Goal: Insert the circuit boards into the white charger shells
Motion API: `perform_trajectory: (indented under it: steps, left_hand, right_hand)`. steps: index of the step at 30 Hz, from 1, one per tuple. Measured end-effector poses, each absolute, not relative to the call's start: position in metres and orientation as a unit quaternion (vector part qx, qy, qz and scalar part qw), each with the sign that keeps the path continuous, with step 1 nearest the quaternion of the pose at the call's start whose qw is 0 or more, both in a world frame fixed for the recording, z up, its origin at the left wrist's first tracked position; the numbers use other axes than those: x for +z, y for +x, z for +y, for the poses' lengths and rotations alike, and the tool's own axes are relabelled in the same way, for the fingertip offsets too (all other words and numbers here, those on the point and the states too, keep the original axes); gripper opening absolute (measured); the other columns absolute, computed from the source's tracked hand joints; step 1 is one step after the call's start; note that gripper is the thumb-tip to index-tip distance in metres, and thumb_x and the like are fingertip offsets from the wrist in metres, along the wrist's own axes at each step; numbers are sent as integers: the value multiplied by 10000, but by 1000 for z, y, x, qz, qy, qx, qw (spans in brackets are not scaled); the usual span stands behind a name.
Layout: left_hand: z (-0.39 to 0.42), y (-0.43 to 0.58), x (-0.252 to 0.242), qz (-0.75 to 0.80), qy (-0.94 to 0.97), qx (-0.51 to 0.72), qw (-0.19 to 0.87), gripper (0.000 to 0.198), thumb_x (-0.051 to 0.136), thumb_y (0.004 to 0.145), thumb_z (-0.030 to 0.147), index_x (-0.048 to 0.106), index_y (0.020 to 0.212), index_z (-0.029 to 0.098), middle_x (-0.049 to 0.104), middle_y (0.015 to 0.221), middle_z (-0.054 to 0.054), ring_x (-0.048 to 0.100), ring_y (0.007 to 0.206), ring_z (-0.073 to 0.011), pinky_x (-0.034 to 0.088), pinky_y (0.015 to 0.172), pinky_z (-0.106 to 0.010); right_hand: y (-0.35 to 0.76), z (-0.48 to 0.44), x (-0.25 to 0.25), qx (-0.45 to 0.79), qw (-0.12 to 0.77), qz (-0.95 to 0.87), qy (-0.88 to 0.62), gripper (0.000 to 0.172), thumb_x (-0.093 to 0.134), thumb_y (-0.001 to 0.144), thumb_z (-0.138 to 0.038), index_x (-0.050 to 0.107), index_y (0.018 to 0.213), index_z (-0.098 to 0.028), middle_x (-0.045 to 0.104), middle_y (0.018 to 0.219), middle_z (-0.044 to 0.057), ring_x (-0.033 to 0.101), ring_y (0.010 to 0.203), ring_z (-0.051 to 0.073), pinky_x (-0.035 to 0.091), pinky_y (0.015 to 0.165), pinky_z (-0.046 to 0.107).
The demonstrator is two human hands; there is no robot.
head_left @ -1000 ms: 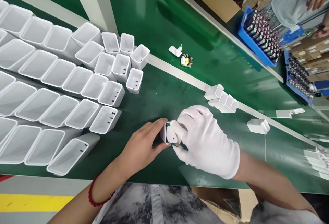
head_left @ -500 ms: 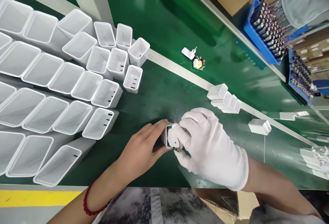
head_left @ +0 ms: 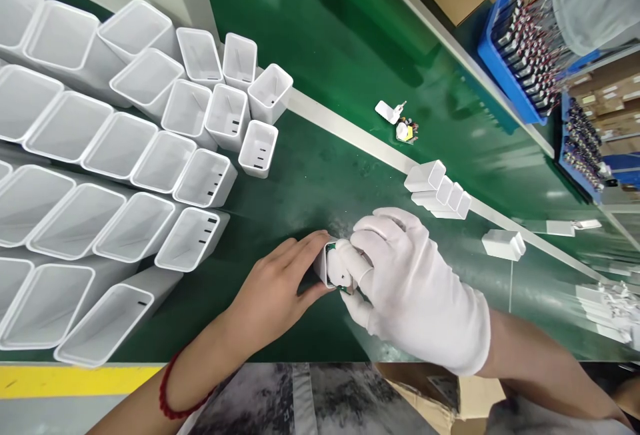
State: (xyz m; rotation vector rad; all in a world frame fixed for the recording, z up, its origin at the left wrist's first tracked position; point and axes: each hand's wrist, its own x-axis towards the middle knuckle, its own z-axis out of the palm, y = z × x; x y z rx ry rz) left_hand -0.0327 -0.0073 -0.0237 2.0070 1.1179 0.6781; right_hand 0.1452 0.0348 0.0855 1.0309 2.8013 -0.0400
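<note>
My bare left hand point(head_left: 280, 288) is closed around a small white plastic case point(head_left: 323, 263), with its open end turned to the right. In that opening sits a circuit board point(head_left: 339, 271) with a white pad-like piece and green edges. My right hand point(head_left: 405, 282), in a white glove, has its fingers bent against the board at the mouth of the case. The thumb is below it, and the fingertips partly hide the board.
Rows of open white cases point(head_left: 120, 145) stand at the left. Along the pale divider strip point(head_left: 345, 132) lie more white cases point(head_left: 437, 188). Beyond it are a white cover point(head_left: 389, 111) and a loose board point(head_left: 406, 130). A blue tray point(head_left: 515, 55) holds wired parts.
The loose board and white cover beyond the strip have moved right. My hands keep almost the same hold on the case and board. The view has shifted slightly.
</note>
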Motion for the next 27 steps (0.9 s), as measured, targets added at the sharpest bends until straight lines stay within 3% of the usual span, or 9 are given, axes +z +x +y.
perform_trajectory:
  steps: [15, 27]
  left_hand:
    - [-6, -33, -23, 430, 788, 245, 366, 526, 597, 927, 300, 379, 1396, 207, 634, 1312, -106, 660, 1016, -268, 608, 717, -360]
    - [-6, -34, -22, 432, 787, 247, 364, 474, 512, 971, 325, 381, 1412, 209, 662, 1245, -114, 668, 1019, -266, 597, 763, -363]
  right_hand:
    - [143, 32, 86, -24, 137, 929, 342, 162, 591, 744, -162, 637, 899, -148, 589, 855, 93, 484, 827, 255, 417, 889, 466]
    - [141, 30, 84, 8, 143, 930, 338, 142, 603, 703, -163, 646, 837, -144, 560, 797, 85, 472, 786, 255, 415, 868, 472]
